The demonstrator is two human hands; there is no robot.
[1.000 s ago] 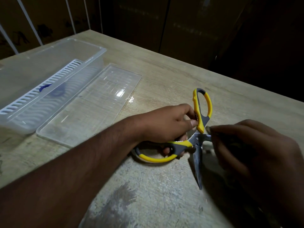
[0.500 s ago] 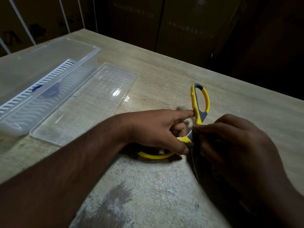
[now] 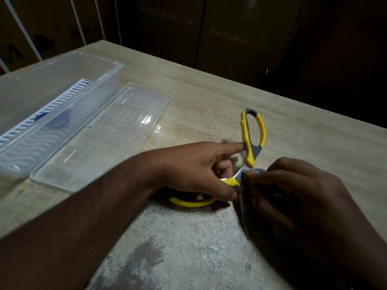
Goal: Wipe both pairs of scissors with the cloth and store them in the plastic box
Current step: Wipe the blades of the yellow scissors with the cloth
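Observation:
Yellow-and-grey scissors (image 3: 254,132) lie on the wooden table with their handles spread apart. My left hand (image 3: 194,170) pinches the lower yellow handle near the pivot, and its index finger stretches out to touch the upper handle. My right hand (image 3: 293,195) grips a dark cloth (image 3: 248,212) folded around the blades just below the pivot, so the blades are almost fully hidden. At the far left stands the clear plastic box (image 3: 114,80), open, with a white slotted insert. A blue-handled item (image 3: 56,122) shows dimly through its wall; I cannot tell what it is.
The box's clear lid (image 3: 100,147) lies flat on the table right of the box. A pale worn patch with a dark stain (image 3: 146,260) marks the near table surface. The table's far edge (image 3: 230,80) runs diagonally in front of dark cabinets.
My right hand has slid the cloth up the blades to the pivot, covering the blade that showed before. My left index finger has straightened onto the upper handle.

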